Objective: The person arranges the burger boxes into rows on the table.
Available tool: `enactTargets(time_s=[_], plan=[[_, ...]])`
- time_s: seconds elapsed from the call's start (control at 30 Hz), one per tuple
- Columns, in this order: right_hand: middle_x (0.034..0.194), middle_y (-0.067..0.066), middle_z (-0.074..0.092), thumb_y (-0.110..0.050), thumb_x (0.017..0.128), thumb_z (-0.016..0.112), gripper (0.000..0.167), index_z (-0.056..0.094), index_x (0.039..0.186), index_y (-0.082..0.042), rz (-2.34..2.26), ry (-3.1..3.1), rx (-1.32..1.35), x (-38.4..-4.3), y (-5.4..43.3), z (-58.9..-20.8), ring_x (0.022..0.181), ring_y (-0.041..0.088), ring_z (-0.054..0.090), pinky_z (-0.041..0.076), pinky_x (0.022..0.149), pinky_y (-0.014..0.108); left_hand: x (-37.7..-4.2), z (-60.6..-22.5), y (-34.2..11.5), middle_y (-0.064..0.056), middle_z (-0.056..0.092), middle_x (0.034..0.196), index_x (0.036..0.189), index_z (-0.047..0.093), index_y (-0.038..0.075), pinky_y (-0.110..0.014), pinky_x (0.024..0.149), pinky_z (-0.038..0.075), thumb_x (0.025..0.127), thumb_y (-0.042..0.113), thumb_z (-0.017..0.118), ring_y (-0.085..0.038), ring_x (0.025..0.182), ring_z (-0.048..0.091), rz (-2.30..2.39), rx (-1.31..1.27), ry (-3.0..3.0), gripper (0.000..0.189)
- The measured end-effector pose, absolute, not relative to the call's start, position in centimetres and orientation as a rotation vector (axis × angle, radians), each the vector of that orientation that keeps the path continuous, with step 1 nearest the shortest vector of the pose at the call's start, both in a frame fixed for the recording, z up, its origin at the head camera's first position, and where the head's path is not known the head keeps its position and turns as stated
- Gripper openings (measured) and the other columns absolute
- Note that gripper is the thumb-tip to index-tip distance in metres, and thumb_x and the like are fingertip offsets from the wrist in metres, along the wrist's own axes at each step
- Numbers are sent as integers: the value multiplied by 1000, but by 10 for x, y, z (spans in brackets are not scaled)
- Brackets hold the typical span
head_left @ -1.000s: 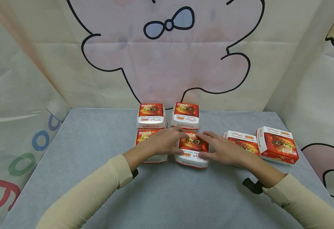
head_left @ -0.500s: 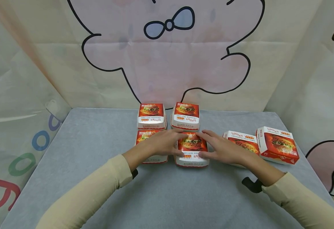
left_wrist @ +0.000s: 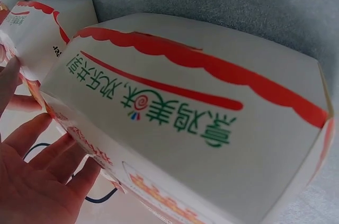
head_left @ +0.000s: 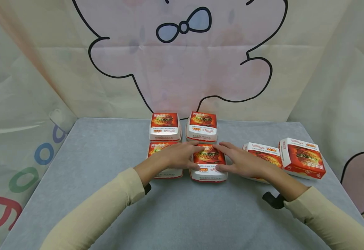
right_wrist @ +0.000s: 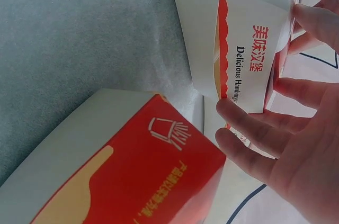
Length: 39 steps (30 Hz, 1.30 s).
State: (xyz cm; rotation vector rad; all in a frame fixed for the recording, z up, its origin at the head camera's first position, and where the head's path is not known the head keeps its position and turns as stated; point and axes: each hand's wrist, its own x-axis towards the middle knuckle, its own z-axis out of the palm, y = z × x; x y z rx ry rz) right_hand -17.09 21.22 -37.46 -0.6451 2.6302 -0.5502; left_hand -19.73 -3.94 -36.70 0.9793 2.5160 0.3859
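Note:
A red-and-white hamburger box [head_left: 209, 158] lies on the table between the two hands. My left hand [head_left: 178, 156] touches its left side, the fingers fairly straight and the wrist passing over another burger box [head_left: 157, 148]. That second box fills much of the left wrist view, its white side [left_wrist: 159, 97] in front of the palm. My right hand [head_left: 244, 161] lies along the right side of the middle box. In the right wrist view its fingers [right_wrist: 254, 123] are extended, near or touching the box's white side [right_wrist: 246, 44]; exact contact is hard to tell.
Two more burger boxes stand behind, a left one [head_left: 164, 126] and a right one [head_left: 202, 126]. At the right lie a box [head_left: 264, 154] partly behind the right forearm and a turned box [head_left: 306, 159]. Printed cloth [head_left: 182, 76] hangs behind the grey table [head_left: 182, 215].
From one second to half a second ago, the box between the hands straightened slightly to line up with its neighbours. Since then the hands and boxes have stayed nearly still.

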Motion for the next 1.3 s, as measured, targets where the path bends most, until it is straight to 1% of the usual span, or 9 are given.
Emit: enactTargets(time_s=[0.37, 0.57, 0.67, 0.77, 0.83, 0.93, 1.0, 1.17, 1.3], plan=[[158, 19, 29, -54, 92, 64, 81, 33, 156, -15, -548, 2628, -667, -171, 212, -375, 137, 38, 39, 40, 102, 61, -197, -366, -39, -7, 40, 155, 149, 48, 19, -45, 109, 40, 89, 43, 74, -26, 136, 46, 388, 979, 2517, 70], [159, 20, 26, -56, 91, 63, 83, 31, 157, -16, -569, 2636, -649, -169, 213, -377, 140, 41, 36, 39, 102, 63, -197, -363, -37, -9, 40, 155, 148, 50, 19, -47, 109, 40, 88, 42, 75, -28, 136, 46, 354, 990, 2532, 70], [160, 19, 26, -58, 91, 63, 84, 32, 157, -17, -579, 2662, -630, -168, 215, -377, 140, 42, 35, 39, 102, 64, -198, -362, -36, -11, 38, 156, 148, 50, 19, -48, 109, 39, 87, 43, 76, -29, 138, 44, 326, 1006, 2544, 70], [159, 18, 27, -57, 91, 63, 83, 32, 157, -17, -594, 2701, -604, -166, 219, -374, 140, 40, 36, 40, 101, 64, -200, -361, -35, -10, 38, 156, 148, 50, 19, -47, 109, 39, 86, 45, 76, -27, 140, 40, 319, 1020, 2561, 72], [158, 17, 29, -54, 92, 64, 81, 32, 156, -17, -600, 2738, -603, -165, 225, -370, 138, 39, 38, 41, 100, 63, -200, -360, -32, -9, 40, 155, 150, 47, 23, -48, 108, 40, 86, 46, 75, -26, 140, 41, 334, 1028, 2582, 74], [157, 16, 30, -49, 94, 64, 77, 32, 156, -16, -605, 2799, -605, -163, 236, -365, 136, 38, 40, 42, 100, 63, -199, -360, -27, -9, 41, 154, 152, 44, 26, -48, 108, 41, 89, 44, 73, -25, 139, 42, 396, 1045, 2620, 72], [156, 17, 31, -48, 95, 63, 75, 32, 156, -15, -596, 2839, -597, -161, 245, -361, 136, 39, 39, 42, 99, 65, -198, -362, -22, -9, 43, 153, 152, 43, 26, -48, 108, 40, 91, 44, 70, -25, 138, 44, 439, 1070, 2651, 69], [156, 22, 30, -46, 96, 62, 74, 32, 155, -12, -573, 2916, -521, -157, 267, -355, 137, 46, 35, 38, 97, 71, -192, -364, -7, -11, 43, 153, 149, 47, 18, -44, 109, 40, 95, 42, 66, -26, 137, 46, 556, 1144, 2726, 62], [155, 28, 28, -45, 97, 61, 75, 31, 155, -9, -512, 2960, -455, -155, 285, -355, 136, 51, 32, 33, 96, 76, -185, -365, 7, -10, 41, 154, 149, 47, 17, -39, 109, 40, 96, 39, 65, -25, 136, 47, 642, 1174, 2756, 61]])
